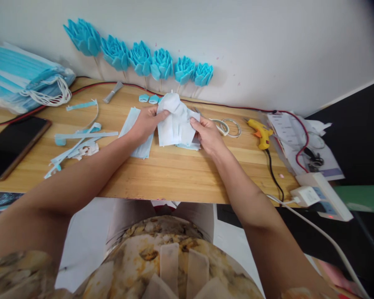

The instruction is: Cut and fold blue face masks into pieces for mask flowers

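Note:
Between my two hands, a little above the desk, is a white, rumpled sheet of face mask fabric [171, 131]. My left hand [146, 122] pinches its left edge, thumb on top. On the other side, my right hand [207, 131] grips the right edge between thumb and fingers. Below the left hand a pale blue flat mask piece [141, 150] lies on the wood. More light blue fabric [191, 146] shows under the held sheet. Small folded blue petals [148, 98] sit just behind it, partly covered.
Blue fabric flowers [140, 58] on sticks lean along the wall. Stacked masks [21, 74], a phone [17, 145] and cut strips [81, 139] lie left. Rightward are tape rolls [232, 127], a yellow glue gun [260, 133] and a power strip [326, 197] with cables.

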The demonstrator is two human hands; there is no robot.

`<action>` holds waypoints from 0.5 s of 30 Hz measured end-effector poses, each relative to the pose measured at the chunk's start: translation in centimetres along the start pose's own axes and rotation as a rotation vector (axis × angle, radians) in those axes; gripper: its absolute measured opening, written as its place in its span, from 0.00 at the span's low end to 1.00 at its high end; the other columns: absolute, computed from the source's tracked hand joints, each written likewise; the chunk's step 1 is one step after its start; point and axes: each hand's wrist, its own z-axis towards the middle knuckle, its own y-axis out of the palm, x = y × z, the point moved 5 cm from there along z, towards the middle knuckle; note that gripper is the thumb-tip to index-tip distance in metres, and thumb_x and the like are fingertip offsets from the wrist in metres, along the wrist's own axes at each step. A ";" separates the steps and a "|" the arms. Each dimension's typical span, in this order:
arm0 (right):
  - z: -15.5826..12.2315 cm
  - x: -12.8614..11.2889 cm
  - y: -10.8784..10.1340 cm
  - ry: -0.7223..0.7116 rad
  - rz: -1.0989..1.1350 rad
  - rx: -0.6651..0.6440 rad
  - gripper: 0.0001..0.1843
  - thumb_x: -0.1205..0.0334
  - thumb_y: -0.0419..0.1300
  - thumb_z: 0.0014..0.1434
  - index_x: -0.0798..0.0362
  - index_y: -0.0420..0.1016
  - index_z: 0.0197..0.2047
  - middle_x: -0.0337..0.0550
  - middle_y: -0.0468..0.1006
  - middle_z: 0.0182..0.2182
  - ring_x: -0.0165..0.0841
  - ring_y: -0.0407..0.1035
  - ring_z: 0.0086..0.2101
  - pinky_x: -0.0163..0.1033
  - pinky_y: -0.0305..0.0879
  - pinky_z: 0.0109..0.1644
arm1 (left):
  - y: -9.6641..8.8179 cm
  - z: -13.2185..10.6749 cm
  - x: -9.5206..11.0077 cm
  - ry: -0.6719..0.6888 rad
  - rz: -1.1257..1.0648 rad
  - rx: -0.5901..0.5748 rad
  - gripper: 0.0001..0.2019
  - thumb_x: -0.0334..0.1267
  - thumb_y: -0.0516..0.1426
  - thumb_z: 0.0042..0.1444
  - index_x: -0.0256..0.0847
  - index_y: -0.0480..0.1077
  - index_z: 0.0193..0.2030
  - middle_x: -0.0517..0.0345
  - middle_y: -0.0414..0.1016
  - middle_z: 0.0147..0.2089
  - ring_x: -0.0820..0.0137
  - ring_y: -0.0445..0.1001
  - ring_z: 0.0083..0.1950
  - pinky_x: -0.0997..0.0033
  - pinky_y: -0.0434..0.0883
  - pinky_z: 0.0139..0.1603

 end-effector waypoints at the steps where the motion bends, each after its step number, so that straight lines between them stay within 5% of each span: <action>1: 0.0 0.1 0.0 0.005 0.005 0.009 0.29 0.33 0.72 0.46 0.50 0.78 0.36 0.38 0.77 0.27 0.32 0.70 0.30 0.40 0.70 0.36 | 0.0 0.0 -0.1 -0.010 -0.001 0.002 0.14 0.47 0.68 0.56 0.38 0.74 0.33 0.56 0.79 0.32 0.67 0.77 0.35 0.69 0.73 0.35; 8: -0.1 -0.1 -0.1 0.010 0.019 0.031 0.29 0.30 0.71 0.48 0.50 0.76 0.30 0.39 0.77 0.25 0.33 0.72 0.30 0.40 0.72 0.35 | 0.1 -0.4 0.4 0.004 0.046 -0.008 0.21 0.56 0.66 0.59 0.40 0.71 0.30 0.58 0.73 0.26 0.69 0.73 0.28 0.71 0.68 0.26; 15: -0.3 -0.2 -0.1 0.012 0.007 0.042 0.29 0.30 0.70 0.48 0.50 0.76 0.30 0.39 0.76 0.24 0.34 0.73 0.30 0.41 0.72 0.35 | 0.3 -0.8 1.2 0.025 0.058 -0.029 0.24 0.60 0.63 0.61 0.40 0.70 0.31 0.57 0.70 0.24 0.63 0.77 0.34 0.68 0.75 0.33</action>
